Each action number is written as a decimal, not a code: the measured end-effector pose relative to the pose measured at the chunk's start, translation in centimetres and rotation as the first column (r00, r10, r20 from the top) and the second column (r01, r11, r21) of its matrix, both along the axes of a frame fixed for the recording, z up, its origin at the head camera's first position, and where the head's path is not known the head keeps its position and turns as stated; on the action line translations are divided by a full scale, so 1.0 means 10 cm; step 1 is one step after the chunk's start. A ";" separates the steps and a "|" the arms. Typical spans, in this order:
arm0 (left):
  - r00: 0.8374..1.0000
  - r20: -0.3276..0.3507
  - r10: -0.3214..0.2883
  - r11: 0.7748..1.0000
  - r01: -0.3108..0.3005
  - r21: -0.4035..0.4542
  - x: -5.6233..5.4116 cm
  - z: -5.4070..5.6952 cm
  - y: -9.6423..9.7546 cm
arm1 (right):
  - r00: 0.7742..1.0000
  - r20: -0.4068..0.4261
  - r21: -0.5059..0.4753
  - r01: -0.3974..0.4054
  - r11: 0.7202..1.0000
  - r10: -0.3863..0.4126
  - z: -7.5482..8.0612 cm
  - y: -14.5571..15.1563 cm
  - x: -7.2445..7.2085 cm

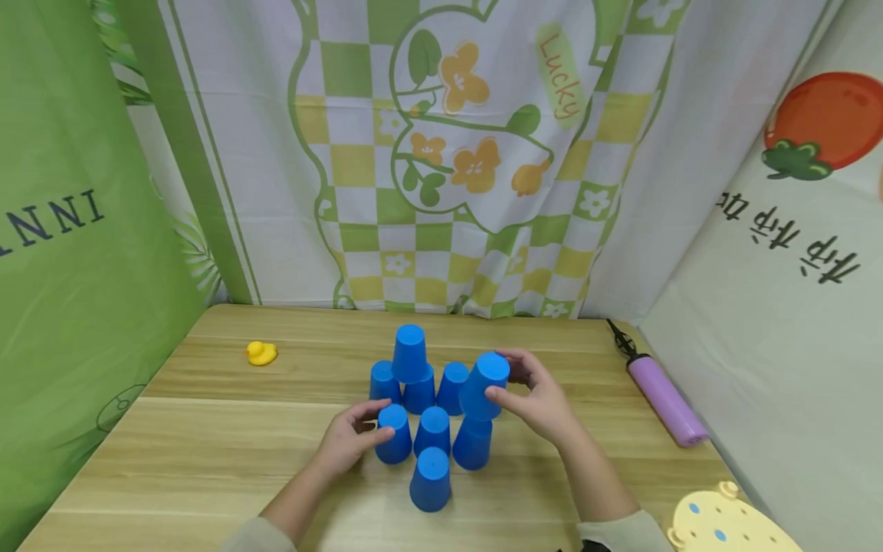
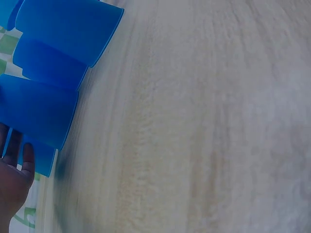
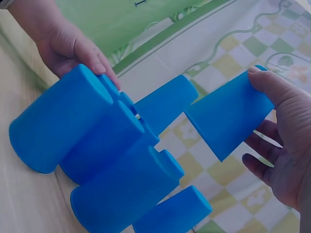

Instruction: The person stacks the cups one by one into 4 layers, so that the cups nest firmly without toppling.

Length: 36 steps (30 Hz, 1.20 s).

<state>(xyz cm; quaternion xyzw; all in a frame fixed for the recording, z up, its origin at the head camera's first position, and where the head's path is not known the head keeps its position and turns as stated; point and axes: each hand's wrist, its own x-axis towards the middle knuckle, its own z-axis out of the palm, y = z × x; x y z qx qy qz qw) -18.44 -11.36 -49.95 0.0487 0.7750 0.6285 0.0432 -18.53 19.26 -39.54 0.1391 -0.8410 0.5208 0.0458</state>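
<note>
My right hand [image 1: 541, 399] pinches an upside-down blue cup [image 1: 486, 383] between thumb and fingers. In the right wrist view this held cup [image 3: 231, 114] hangs tilted, apart from the others. From the head view it overlaps the top of a blue cup [image 1: 473, 445] standing on the right. At the left, my left hand [image 1: 347, 438] has thumb and fingers about another upside-down cup [image 1: 394, 435]. Several more blue cups stand grouped between the hands, with a front cup [image 1: 432, 481] nearest me. One upper cup [image 1: 410, 353] rests on the back ones.
The wooden table [image 1: 228, 468] carries a yellow toy duck [image 1: 261, 353] at the back left. A purple pump [image 1: 665, 400] with a black tip lies along the right edge. At the front right is a pale yellow spotted object [image 1: 727, 525]. Printed curtains [image 1: 483, 268] hang behind and beside the table.
</note>
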 end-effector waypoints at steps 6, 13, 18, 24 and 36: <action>1.000 -0.001 -0.001 1.000 0.001 0.013 0.00 -0.01 0.00 | 0.998 0.065 0.003 0.008 1.000 -0.008 0.00 -0.17 -0.27; 1.000 0.008 -0.013 1.000 0.013 0.008 -0.01 -0.02 -0.01 | 0.995 0.104 0.007 0.005 1.000 -0.006 -0.06 -0.35 -0.53; 1.000 0.018 -0.018 1.000 0.018 0.007 0.00 -0.01 -0.01 | 0.991 0.131 0.015 0.028 0.999 -0.030 -0.11 -0.43 -0.65; 1.000 0.025 -0.019 1.000 0.019 0.009 0.00 -0.01 0.00 | 0.988 0.148 0.029 0.032 0.999 -0.036 -0.15 -0.48 -0.70; 1.000 0.026 -0.016 1.000 0.016 0.011 0.01 -0.01 -0.01 | 0.988 0.156 0.020 0.008 1.000 -0.011 -0.16 -0.52 -0.71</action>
